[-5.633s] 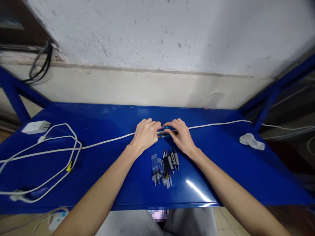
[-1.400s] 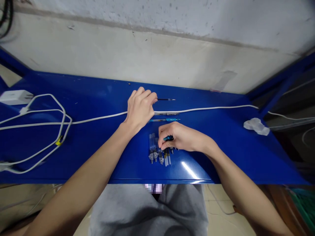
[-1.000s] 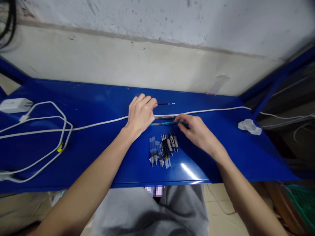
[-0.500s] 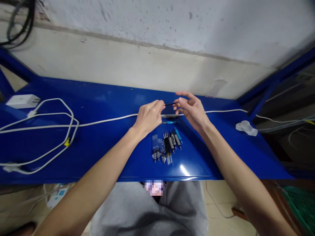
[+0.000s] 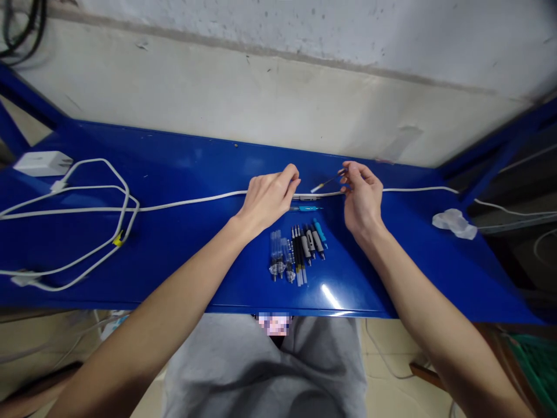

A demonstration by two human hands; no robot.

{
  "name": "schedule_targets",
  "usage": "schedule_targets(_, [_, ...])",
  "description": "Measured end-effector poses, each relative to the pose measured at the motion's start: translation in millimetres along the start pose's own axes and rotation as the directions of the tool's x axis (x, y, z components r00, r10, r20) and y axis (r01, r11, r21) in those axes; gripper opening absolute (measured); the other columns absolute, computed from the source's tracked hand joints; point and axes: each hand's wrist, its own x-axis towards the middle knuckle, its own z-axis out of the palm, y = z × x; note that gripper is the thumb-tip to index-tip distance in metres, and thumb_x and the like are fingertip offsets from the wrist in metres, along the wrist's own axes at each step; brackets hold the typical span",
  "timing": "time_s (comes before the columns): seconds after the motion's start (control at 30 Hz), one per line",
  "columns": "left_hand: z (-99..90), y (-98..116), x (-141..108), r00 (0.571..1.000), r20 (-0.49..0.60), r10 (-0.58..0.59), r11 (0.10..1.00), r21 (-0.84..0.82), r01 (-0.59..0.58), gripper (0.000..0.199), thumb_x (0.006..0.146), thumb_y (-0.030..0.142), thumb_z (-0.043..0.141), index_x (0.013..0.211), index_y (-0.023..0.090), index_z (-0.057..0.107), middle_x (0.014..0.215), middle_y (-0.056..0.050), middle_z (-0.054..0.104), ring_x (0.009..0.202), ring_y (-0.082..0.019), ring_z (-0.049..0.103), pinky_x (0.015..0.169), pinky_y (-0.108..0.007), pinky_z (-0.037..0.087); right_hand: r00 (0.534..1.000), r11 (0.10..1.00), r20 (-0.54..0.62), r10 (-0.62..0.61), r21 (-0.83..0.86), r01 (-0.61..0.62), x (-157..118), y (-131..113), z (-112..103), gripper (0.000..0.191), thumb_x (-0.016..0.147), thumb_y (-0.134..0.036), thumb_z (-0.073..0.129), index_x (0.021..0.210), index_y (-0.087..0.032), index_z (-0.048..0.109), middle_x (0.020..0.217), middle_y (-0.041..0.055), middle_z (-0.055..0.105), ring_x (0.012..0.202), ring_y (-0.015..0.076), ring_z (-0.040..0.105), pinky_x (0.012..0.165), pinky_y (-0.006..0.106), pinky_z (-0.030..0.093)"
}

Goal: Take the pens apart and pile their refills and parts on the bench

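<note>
Pinched in my right hand (image 5: 364, 194) is a thin pen refill (image 5: 324, 185), its pale end pointing left. My left hand (image 5: 268, 194) is closed just left of it, thumb against the fingers; anything inside is hidden. A pen with a blue grip (image 5: 308, 208) lies below the hands, and another grey-gripped pen (image 5: 308, 198) lies partly hidden behind it. Nearer me are pen parts in a row: clear barrels (image 5: 277, 248), dark refills (image 5: 298, 252), black-and-grey grip sections (image 5: 311, 241) and blue ones (image 5: 319, 230).
A white cable (image 5: 191, 201) crosses the blue shelf (image 5: 183, 261) behind the pens, looping at the left beside a white charger (image 5: 42, 163). Crumpled translucent plastic (image 5: 455, 224) lies at the right. A wall (image 5: 261, 93) rises along the back edge.
My right hand has moved right, away from my left hand, drawing the refill out between them. More of the refill shows now. The parts on the shelf keep their arrangement.
</note>
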Motion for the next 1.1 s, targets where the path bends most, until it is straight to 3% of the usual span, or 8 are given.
schedule_targets(0.17, [-0.8,-2,1,0.998,-0.01,-0.054,0.998,0.043,0.055,0.016,0.104,0.027,0.048,0.106,0.022,0.062,0.074,0.0,0.07,0.063,-0.016,0.064,0.06,-0.029,0.036,0.985,0.987,0.127,-0.12,-0.089,0.131,-15,-13,13,0.03,0.096,-0.051,0.063,0.099,-0.023,0.072,0.089,0.0041,0.067,0.077,0.014,0.06,0.069,0.027,0.05])
schedule_targets(0.3, [-1.5,-2,2,0.996,-0.011,-0.086,0.995,0.042,0.086,0.014,0.101,0.026,0.05,0.103,0.022,0.063,0.075,-0.001,0.07,0.066,-0.017,0.065,0.063,-0.029,0.039,0.93,0.992,0.35,-0.113,-0.015,0.126,-23,-22,19,0.027,0.092,-0.048,0.072,0.096,-0.022,0.075,0.09,0.0031,0.071,0.078,0.0134,0.063,0.077,0.028,0.053])
schedule_targets(0.43, [-3.7,-1,2,0.995,0.011,-0.099,0.994,0.055,0.098,0.015,0.101,0.027,0.05,0.103,0.022,0.064,0.073,-0.001,0.069,0.066,-0.018,0.066,0.063,-0.03,0.039,0.875,0.993,0.474,-0.099,-0.006,0.115,-23,-24,17,0.029,0.082,-0.048,0.081,0.091,-0.02,0.077,0.085,0.0028,0.074,0.074,0.0144,0.067,0.073,0.029,0.056])
schedule_targets(0.57, [-5.1,-1,3,0.993,0.031,-0.116,0.99,0.089,0.113,0.019,0.101,0.028,0.048,0.104,0.021,0.065,0.076,-0.001,0.07,0.068,-0.018,0.067,0.062,-0.03,0.036,0.787,0.995,0.609,-0.104,0.067,0.079,-18,-21,12,0.027,0.075,-0.041,0.088,0.086,-0.019,0.078,0.074,0.0011,0.074,0.066,0.0131,0.067,0.066,0.027,0.054])
schedule_targets(0.73, [-5.3,-3,3,0.99,0.035,-0.139,0.986,0.1,0.135,0.019,0.101,0.029,0.048,0.105,0.021,0.065,0.077,-0.002,0.07,0.07,-0.019,0.067,0.064,-0.03,0.038,0.624,0.998,0.781,-0.028,0.059,-0.03,-18,-22,7,0.025,0.074,-0.035,0.089,0.087,-0.016,0.078,0.075,0.0027,0.076,0.066,0.0135,0.069,0.067,0.026,0.054])
schedule_targets(0.87, [-5.6,-4,3,0.99,0.034,-0.137,0.986,0.104,0.133,0.021,0.101,0.029,0.048,0.106,0.021,0.066,0.076,-0.002,0.07,0.069,-0.018,0.067,0.065,-0.029,0.039,0.542,0.999,0.84,0.024,0.002,-0.048,-20,-26,8,0.024,0.075,-0.033,0.089,0.087,-0.015,0.077,0.077,0.0039,0.077,0.068,0.0146,0.071,0.07,0.027,0.054])
schedule_targets(1.1, [-4.9,-4,3,0.99,0.023,-0.14,0.984,0.11,0.137,0.02,0.1,0.029,0.049,0.105,0.021,0.066,0.073,-0.001,0.068,0.068,-0.017,0.065,0.064,-0.028,0.039,0.506,0.993,0.859,0.08,-0.112,0.031,-21,-30,10,0.029,0.074,-0.033,0.089,0.087,-0.014,0.072,0.07,0.0015,0.073,0.06,0.01,0.059,0.061,0.025,0.044])
